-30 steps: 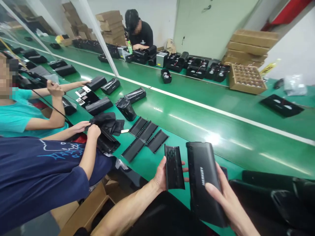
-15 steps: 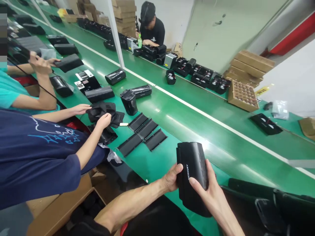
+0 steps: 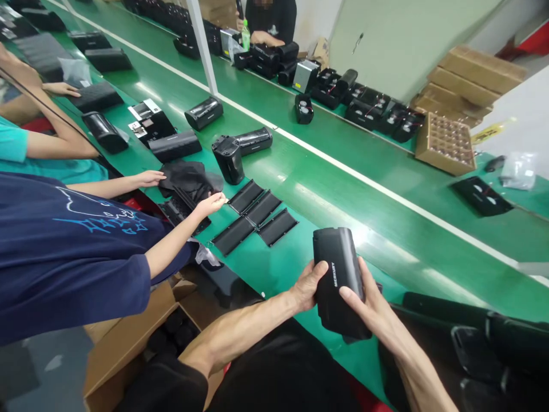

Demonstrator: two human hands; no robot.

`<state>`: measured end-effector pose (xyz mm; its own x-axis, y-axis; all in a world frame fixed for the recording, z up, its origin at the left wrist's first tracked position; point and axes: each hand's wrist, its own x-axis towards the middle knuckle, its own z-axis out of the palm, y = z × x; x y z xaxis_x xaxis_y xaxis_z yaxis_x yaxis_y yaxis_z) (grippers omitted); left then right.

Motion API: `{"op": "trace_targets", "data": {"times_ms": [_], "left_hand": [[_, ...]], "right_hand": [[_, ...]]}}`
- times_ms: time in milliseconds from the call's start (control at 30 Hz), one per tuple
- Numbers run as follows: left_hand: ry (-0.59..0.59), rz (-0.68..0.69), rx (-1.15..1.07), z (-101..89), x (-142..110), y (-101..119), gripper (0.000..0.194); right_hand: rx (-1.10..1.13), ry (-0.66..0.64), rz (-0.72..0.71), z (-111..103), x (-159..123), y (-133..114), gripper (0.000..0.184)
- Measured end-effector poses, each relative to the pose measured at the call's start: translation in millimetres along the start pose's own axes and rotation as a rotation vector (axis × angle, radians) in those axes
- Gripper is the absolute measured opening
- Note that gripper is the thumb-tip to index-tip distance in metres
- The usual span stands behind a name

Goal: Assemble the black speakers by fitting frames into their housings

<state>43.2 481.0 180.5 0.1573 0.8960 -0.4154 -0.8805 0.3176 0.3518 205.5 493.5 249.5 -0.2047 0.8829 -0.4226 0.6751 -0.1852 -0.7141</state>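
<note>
Black and lettered MERKURY in white, the housing [image 3: 338, 286] is held up over the green worktop [image 3: 302, 252] — one long side is gripped by the left hand [image 3: 309, 284], the other by the right hand [image 3: 371, 300]. Both grips are spread wide around the housing, with the thumbs pressed on its lettered face. Beyond the housing and to its left, four black panels [image 3: 234, 234] are laid close together. Farther off on that side, an upright black case [image 3: 229, 161] is set beside a lying case [image 3: 256, 141]. Well left of the housing, dark cloth [image 3: 189, 178] is touched by a co-worker's hand [image 3: 151, 178] — and to the housing's right, dark bulky items [image 3: 472, 343] are gathered.
</note>
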Motion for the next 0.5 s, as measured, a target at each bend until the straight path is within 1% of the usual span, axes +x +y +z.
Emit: {"op": "trace_targets", "data": {"times_ms": [67,133,167,233,267,300,333,367,433,500], "left_hand": [[0.118,0.061,0.000,1.7,3,-2,0.079],[0.238,0.105,-0.008,4.1,6,-6,0.078],[0.286,0.118,-0.007,4.7,7,-9,0.078],[0.323,0.115,0.017,2.5,7,-10,0.078],[0.309,0.089,0.044,-0.9,6,-7,0.078],[0.284,0.054,0.080,-6.0,4,0,0.078],[0.249,0.014,0.130,-12.4,1,10,0.079],[0.209,-0.032,0.191,-19.5,-2,23,0.082],[0.139,-0.031,0.360,-33.4,-7,55,0.092],[-0.037,-0.075,0.567,-43.3,-11,83,0.106]], "right_hand": [[0.023,0.156,-0.072,19,-13,10,0.114],[0.046,0.361,-0.096,44,-23,15,0.120],[0.063,0.464,-0.093,55,-26,16,0.119],[0.098,0.606,-0.079,68,-28,14,0.108],[0.117,0.635,-0.071,67,-28,14,0.102],[0.140,0.624,-0.059,63,-30,15,0.096],[0.166,0.584,-0.041,56,-33,18,0.092],[0.196,0.527,-0.013,47,-39,23,0.089],[0.270,0.389,0.043,30,-56,36,0.085],[0.341,0.263,0.077,21,-74,50,0.082]]}}
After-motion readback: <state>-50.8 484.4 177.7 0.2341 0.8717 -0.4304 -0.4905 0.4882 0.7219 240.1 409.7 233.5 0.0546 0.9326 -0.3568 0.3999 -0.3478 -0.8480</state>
